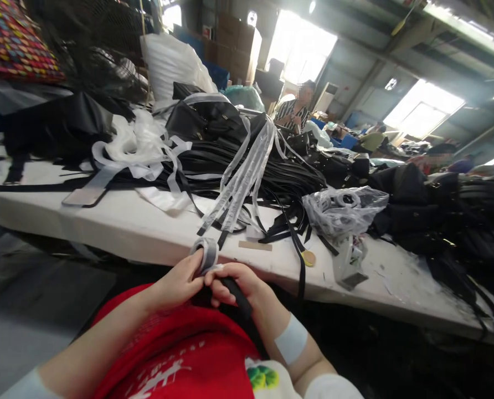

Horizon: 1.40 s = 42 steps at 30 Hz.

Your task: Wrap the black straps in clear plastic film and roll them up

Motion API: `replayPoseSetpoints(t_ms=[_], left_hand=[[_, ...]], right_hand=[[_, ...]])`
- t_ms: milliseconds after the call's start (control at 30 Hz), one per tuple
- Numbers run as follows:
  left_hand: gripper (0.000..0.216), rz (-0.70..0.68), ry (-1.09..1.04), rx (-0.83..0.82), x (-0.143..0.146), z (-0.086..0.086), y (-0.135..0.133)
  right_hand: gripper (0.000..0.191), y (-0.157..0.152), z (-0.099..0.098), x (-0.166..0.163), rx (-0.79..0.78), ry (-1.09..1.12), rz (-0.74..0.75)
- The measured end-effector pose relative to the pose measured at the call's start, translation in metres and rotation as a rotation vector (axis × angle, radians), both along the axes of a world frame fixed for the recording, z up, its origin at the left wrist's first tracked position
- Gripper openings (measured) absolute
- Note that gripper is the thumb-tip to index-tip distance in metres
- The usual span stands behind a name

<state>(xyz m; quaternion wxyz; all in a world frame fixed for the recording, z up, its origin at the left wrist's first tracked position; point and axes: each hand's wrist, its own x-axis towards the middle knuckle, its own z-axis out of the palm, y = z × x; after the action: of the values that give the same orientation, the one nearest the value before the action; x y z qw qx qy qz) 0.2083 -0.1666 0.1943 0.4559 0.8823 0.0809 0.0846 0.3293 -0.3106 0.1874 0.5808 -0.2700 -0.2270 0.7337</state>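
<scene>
My left hand (179, 284) and my right hand (235, 284) meet just below the front edge of the white table (118, 221). The left hand's fingers pinch a loop of grey-white tape (207, 252) that curls up between the two hands. A black strap (237, 296) runs down across my lap, and the right hand's fingers are curled round it. The tape's end seems to lie on the strap's top end. A pale band is wrapped round my right wrist.
A heap of black straps (247, 172) with bundled pale tape strips (247, 172) covers the table's middle. Black bags (438, 199) pile up at right, a clear plastic bag (342, 210) lies near the edge. A person (294, 111) sits at the back.
</scene>
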Motion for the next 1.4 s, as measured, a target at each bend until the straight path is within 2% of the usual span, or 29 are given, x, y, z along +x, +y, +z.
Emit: replayPoseSetpoints(t_ms=[100, 200, 267, 333, 367, 433, 500, 567, 600, 667, 733, 800, 933, 1033, 1100, 1200, 1233, 1300, 1367, 1400], left_hand=[[0.026, 0.039, 0.058, 0.032, 0.001, -0.001, -0.006], [0.038, 0.075, 0.110, -0.066, 0.002, -0.005, -0.010], [0.042, 0.096, 0.162, -0.224, 0.001, -0.007, -0.012], [0.046, 0.098, 0.235, -0.466, -0.001, -0.010, -0.013], [0.049, 0.083, 0.272, -0.606, -0.002, -0.011, -0.013], [0.053, 0.046, 0.313, -0.868, -0.004, -0.012, -0.014], [0.056, 0.056, 0.305, -1.047, -0.006, -0.012, -0.015], [0.056, 0.098, 0.271, -1.149, -0.008, -0.010, -0.016], [0.056, 0.104, 0.252, -1.196, -0.010, -0.009, -0.016], [0.055, 0.083, 0.212, -1.293, -0.013, -0.007, -0.017], [0.054, 0.065, 0.179, -1.348, -0.014, -0.008, -0.018], [0.051, 0.109, 0.141, -1.263, -0.012, -0.011, -0.017], [0.043, 0.263, 0.053, -0.863, -0.007, -0.024, -0.015], [0.036, 0.193, 0.099, -0.620, -0.009, -0.036, -0.021], [0.029, 0.153, 0.134, -0.520, -0.013, -0.045, -0.029], [0.027, 0.165, 0.171, -0.511, -0.022, -0.063, -0.039], [0.029, 0.178, 0.201, -0.524, -0.025, -0.068, -0.041], [0.037, 0.203, 0.274, -0.565, -0.030, -0.075, -0.042], [0.043, 0.210, 0.312, -0.602, -0.031, -0.077, -0.041], [0.044, 0.200, 0.311, -0.609, -0.031, -0.077, -0.041]], right_hand=[[0.042, -0.004, 0.007, 0.007, -0.043, -0.001, -0.051], [0.071, -0.011, 0.020, 0.018, -0.068, -0.206, -0.268], [0.073, -0.018, 0.029, 0.024, -0.041, -0.514, -0.522], [0.054, -0.023, 0.036, 0.029, 0.013, -0.958, -0.745], [0.042, -0.024, 0.038, 0.030, 0.045, -1.192, -0.801], [0.034, -0.024, 0.036, 0.029, 0.101, -1.556, -0.744], [0.034, -0.021, 0.027, 0.021, 0.128, -1.655, -0.534], [0.033, -0.016, 0.012, 0.008, 0.123, -1.538, -0.344], [0.034, -0.014, 0.004, 0.000, 0.112, -1.454, -0.308], [0.035, -0.011, -0.010, -0.012, 0.097, -1.324, -0.339], [0.035, -0.009, -0.020, -0.018, 0.077, -1.291, -0.404], [0.034, -0.009, -0.024, -0.017, 0.024, -1.341, -0.408], [0.035, -0.013, -0.025, -0.012, -0.142, -1.616, -0.247], [0.041, -0.018, -0.028, -0.017, -0.166, -1.783, -0.078], [0.042, -0.023, -0.031, -0.019, -0.128, -1.789, 0.004], [0.038, -0.033, -0.036, -0.006, -0.024, -1.630, 0.085], [0.036, -0.036, -0.037, 0.004, -0.018, -1.582, 0.042], [0.033, -0.043, -0.039, 0.030, -0.098, -1.596, -0.210], [0.026, -0.048, -0.041, 0.059, -0.235, -1.746, -0.525], [0.024, -0.050, -0.043, 0.073, -0.294, -1.843, -0.623]])
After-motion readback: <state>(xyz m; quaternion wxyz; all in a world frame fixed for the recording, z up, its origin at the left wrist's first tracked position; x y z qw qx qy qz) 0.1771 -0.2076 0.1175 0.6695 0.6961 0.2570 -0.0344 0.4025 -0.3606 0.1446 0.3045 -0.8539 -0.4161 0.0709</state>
